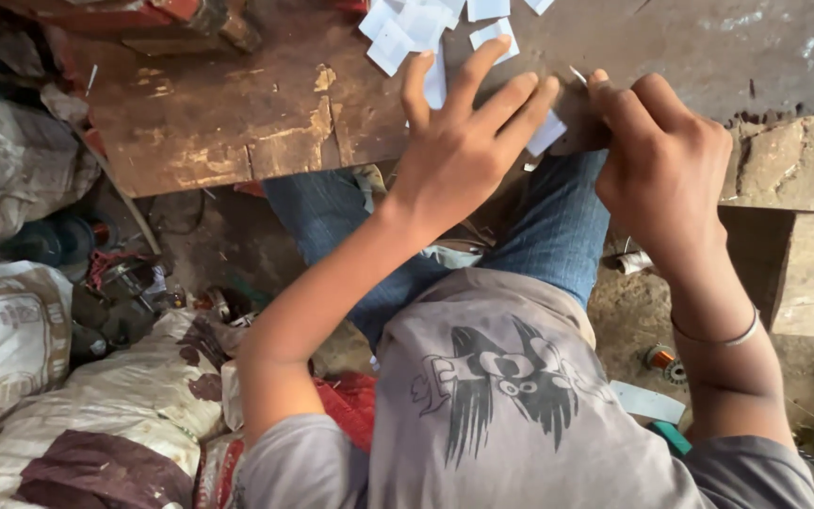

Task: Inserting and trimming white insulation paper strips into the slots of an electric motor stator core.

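Worn wooden surface (pixel 219 123) across top, paint chipped. Sacks (pixel 11 170) piled far left on floor. Left hand (pixel 463 141) flat on surface edge, fingers spread, pressing down a white paper piece (pixel 546 132). Right hand (pixel 657 160) just beside it, fingers pressed together, pinching a thin sliver (pixel 578 75) at same piece. Loose paper scraps (pixel 416 24) heaped beyond left fingertips. Copper coil (pixel 661 358) on floor, lower right.

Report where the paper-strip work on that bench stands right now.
Done, by the look of it: a pile of white paper pieces lies loose on the worn wooden bench. In hand: the left hand presses flat on a white strip while the right hand pinches its edge. What is left cannot be told; no uncut stock shows.
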